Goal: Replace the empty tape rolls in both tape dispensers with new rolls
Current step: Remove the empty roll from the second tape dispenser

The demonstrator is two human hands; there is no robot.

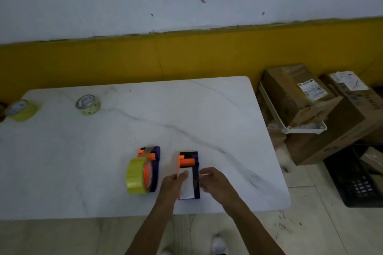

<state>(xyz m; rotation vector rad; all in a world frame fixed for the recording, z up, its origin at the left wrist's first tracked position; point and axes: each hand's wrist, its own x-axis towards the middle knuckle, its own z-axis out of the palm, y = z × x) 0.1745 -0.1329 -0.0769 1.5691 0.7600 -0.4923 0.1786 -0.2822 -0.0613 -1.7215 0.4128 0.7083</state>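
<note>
Two purple and orange tape dispensers lie near the front edge of the white marble table (186, 109). The left dispenser (154, 159) carries a full yellow tape roll (136, 175). The right dispenser (188, 163) holds a white empty core (187, 186). My left hand (174, 182) grips the right dispenser's left side, thumb on the white core. My right hand (213, 180) touches its right side with bent fingers. A pale yellow tape roll (88, 104) lies at the table's back left. Another yellow roll (20, 109) sits at the far left edge.
Stacked cardboard boxes (306, 99) and a white tray (290, 126) stand on the floor right of the table. A black crate (356, 184) sits further forward on the right. A yellow and white wall runs behind the table. Tiled floor and my shoes show below.
</note>
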